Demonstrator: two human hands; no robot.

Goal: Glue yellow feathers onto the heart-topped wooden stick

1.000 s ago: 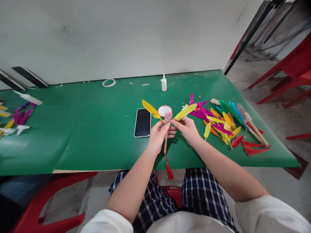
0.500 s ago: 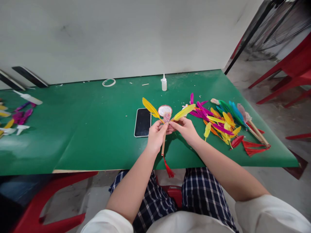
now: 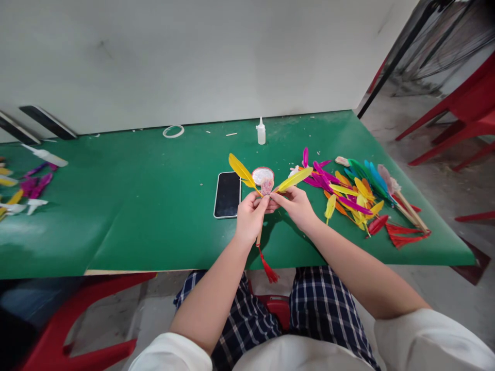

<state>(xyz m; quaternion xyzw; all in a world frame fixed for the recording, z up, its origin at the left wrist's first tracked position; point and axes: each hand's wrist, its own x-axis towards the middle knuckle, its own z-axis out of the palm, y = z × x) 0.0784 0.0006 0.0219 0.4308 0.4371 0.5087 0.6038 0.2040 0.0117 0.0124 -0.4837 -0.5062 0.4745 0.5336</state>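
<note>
Between my two hands is a small feather fan with a pinkish-white head (image 3: 266, 185), a wooden handle (image 3: 259, 237) and a red tassel (image 3: 268, 268) hanging past the table edge. My left hand (image 3: 249, 214) pinches it where a yellow feather (image 3: 242, 170) slants up to the left. Close beside it, my right hand (image 3: 296, 207) grips the base of a second yellow feather (image 3: 294, 180), which slants up to the right. The thumbs nearly meet at the fan's neck, and the fingers behind it are partly hidden. A round white dish with a red rim (image 3: 263, 175) sits just beyond the fan.
A phone (image 3: 227, 196) lies left of my hands. Loose coloured feathers (image 3: 358, 198) and tasselled handles (image 3: 412, 208) are heaped at right. A squeeze bottle (image 3: 261, 132) and a tape ring (image 3: 173, 132) stand near the wall. More feathers (image 3: 36, 185) lie far left.
The fan and its two feathers have shifted very slightly to the right with my hands. Both hands keep their hold.
</note>
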